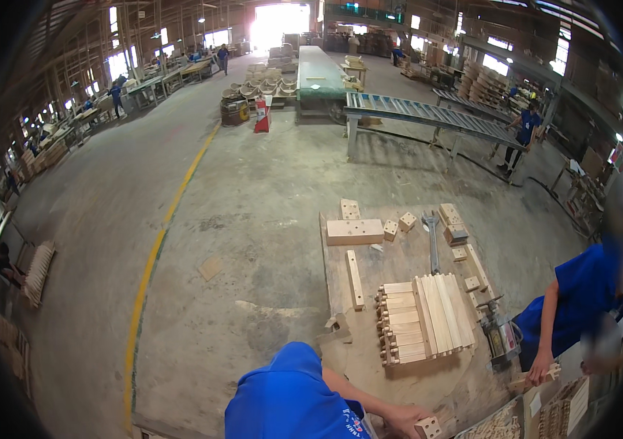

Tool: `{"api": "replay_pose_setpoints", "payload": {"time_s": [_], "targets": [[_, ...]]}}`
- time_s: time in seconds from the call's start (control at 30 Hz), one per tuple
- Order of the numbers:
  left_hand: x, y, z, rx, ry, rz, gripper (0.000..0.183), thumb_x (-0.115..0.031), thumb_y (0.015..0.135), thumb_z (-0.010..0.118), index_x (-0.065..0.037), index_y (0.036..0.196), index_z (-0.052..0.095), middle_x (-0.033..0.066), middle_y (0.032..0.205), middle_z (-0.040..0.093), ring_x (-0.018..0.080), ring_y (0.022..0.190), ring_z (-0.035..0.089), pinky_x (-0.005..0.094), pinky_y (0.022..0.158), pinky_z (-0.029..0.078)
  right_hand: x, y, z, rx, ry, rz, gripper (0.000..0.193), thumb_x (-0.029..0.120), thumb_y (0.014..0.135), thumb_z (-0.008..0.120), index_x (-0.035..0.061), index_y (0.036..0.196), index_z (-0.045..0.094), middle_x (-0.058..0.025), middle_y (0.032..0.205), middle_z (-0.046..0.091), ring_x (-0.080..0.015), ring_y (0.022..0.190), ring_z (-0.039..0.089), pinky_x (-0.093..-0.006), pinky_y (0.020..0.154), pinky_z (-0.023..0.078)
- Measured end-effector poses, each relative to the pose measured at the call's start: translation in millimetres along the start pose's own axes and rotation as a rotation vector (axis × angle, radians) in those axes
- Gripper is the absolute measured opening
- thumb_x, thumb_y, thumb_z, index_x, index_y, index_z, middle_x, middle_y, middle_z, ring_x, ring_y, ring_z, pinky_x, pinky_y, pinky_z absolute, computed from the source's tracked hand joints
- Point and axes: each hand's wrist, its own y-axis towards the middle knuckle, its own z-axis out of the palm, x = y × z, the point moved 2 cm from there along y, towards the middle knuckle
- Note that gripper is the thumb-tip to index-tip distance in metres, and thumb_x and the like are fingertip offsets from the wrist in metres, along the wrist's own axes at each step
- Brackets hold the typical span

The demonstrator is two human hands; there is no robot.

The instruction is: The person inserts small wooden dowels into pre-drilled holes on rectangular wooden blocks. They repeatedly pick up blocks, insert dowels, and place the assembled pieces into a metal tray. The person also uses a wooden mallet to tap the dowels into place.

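Observation:
My left arm, in a blue sleeve, reaches rightward along the lower edge. My left hand (404, 420) is closed on a small pale wooden block (428, 426) with drilled holes, by the near edge of a wooden worktable (359, 351). My right hand is out of sight. Beyond the left hand, a stack of wooden slats (439, 314) with round pegged ends lies on the tabletop. To its left is a drilled wooden bar (355, 279). A steel wrench (433, 245) points away from the stack.
A larger wooden block (355, 232) and small drilled cubes (407, 221) lie at the table's far side. A metal clamp-like device (503, 338) sits on its right edge. A co-worker's hand (542, 366) touches a wooden piece there. A roller conveyor (428, 117) stands farther off.

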Motion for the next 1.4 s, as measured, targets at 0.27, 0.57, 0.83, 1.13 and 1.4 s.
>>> {"api": "replay_pose_setpoints", "payload": {"time_s": [0.27, 0.57, 0.83, 1.13, 1.4], "targets": [[-3.9, -4.0, -1.7, -0.011, 0.053, -0.009, 0.061, -0.032, 0.080, 0.095, -0.010, 0.130, 0.069, 0.0033, 0.112, 0.077, 0.0140, 0.102, 0.069, 0.0356, 0.092, 0.058, -24.8, -76.4, -114.6, -0.156, 0.563, 0.136, 0.017, 0.018, 0.105, 0.064, 0.0106, 0.120, 0.062, 0.0052, 0.092, 0.060, -0.0021, 0.072, 0.051, -0.0181, 0.057, 0.040], [-9.9, 0.2, -1.0, 0.063, 0.064, -0.092, 0.047, -0.013, 0.084, 0.091, -0.007, 0.126, 0.070, 0.0026, 0.113, 0.074, 0.0117, 0.105, 0.070, 0.0315, 0.093, 0.058, 79.0, -121.0, -66.7, -0.003, 0.178, 0.173, 0.015, 0.019, 0.104, 0.071, 0.0047, 0.107, 0.072, -0.0015, 0.084, 0.068, -0.0034, 0.068, 0.056, -0.0199, 0.057, 0.042], [-17.3, 3.0, 4.7, 0.073, 0.097, 0.084, 0.043, -0.017, 0.083, 0.090, -0.009, 0.121, 0.073, 0.0093, 0.111, 0.075, 0.0256, 0.103, 0.072, 0.0375, 0.093, 0.056, 109.4, -124.2, -51.7, -0.008, -0.371, -0.211, 0.010, 0.009, 0.098, 0.072, -0.0003, 0.103, 0.072, -0.0115, 0.088, 0.071, -0.0246, 0.077, 0.066, -0.0361, 0.072, 0.053], [-18.3, 3.7, 8.0, 0.050, 0.127, 0.092, 0.043, -0.020, 0.083, 0.090, -0.008, 0.121, 0.073, 0.0110, 0.109, 0.076, 0.0282, 0.103, 0.073, 0.0382, 0.091, 0.056, 115.5, -125.8, -39.9, 0.026, -0.834, -0.588, 0.009, 0.005, 0.092, 0.074, 0.0028, 0.095, 0.066, -0.0147, 0.086, 0.061, -0.0383, 0.076, 0.063, -0.0468, 0.066, 0.051], [-10.7, 2.1, 14.2, 0.012, 0.055, -0.002, 0.041, -0.019, 0.086, 0.090, -0.007, 0.121, 0.073, 0.0081, 0.109, 0.076, 0.0209, 0.103, 0.073, 0.0353, 0.092, 0.057, 109.4, -129.3, -36.3, -0.083, -0.718, -0.529, 0.011, 0.005, 0.095, 0.075, 0.0018, 0.095, 0.065, -0.0123, 0.078, 0.059, -0.0345, 0.069, 0.063, -0.0439, 0.062, 0.051]]}}
